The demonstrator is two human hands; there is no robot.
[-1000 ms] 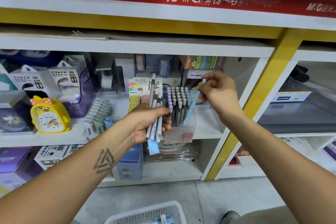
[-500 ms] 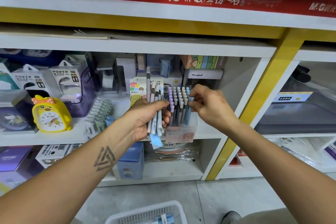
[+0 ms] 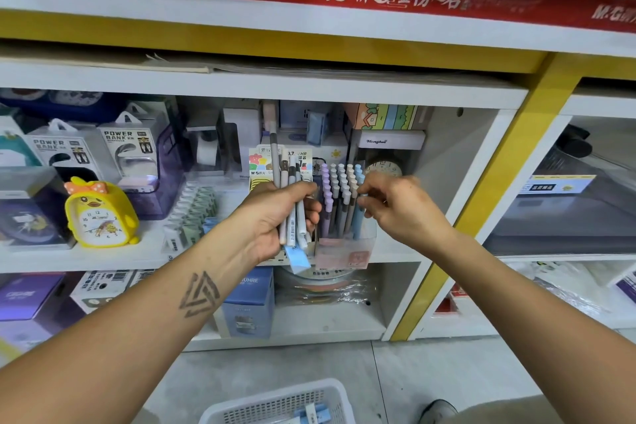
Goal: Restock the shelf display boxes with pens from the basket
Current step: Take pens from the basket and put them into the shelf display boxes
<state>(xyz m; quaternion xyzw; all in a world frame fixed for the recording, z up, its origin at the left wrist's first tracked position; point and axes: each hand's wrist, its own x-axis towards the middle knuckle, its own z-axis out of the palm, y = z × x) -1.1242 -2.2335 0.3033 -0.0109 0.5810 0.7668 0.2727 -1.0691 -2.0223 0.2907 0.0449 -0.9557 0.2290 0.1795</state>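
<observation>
Pens [image 3: 339,196] filling the clear display box [image 3: 344,249] on the middle shelf [image 3: 406,244]; restocking midway.
Right hand [image 3: 399,206] pinching a blue pen [image 3: 359,213] at the box's right edge, seating it; left hand [image 3: 275,217] gripping a spare bundle [image 3: 292,203] beside. Next, I judge: releasing, drawing another. Yellow clock [image 3: 99,213] standing well apart; basket [image 3: 285,403] waiting below.

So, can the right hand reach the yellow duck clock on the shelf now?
Probably not directly: the right hand is at the pen box, and the left hand with its pens lies between it and the duck clock.

L hand [image 3: 275,217] fingers curled gripping, R hand [image 3: 395,206] fingers pinching
</observation>
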